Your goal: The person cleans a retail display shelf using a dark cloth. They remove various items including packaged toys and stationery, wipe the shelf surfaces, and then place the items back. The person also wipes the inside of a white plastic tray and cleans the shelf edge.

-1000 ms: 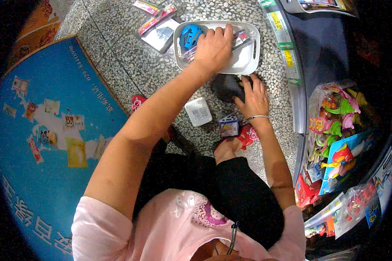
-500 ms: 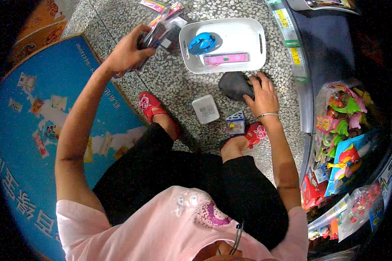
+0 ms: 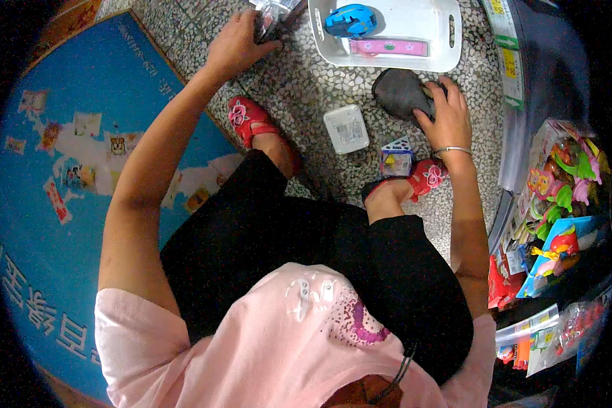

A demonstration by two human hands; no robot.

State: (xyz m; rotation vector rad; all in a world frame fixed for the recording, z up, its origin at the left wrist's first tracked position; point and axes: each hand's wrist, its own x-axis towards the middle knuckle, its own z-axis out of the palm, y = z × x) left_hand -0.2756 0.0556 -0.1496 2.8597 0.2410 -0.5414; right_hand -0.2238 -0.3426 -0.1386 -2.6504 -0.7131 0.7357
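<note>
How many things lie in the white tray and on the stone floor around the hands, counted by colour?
Blue: 1, the toy in the white tray.
Pink: 1, the flat strip in the tray.
White: 1, the small box on the floor.
Dark grey: 1, the cloth under the right hand.
Clear: 1, the packet at the left hand.
Total: 5.
</note>
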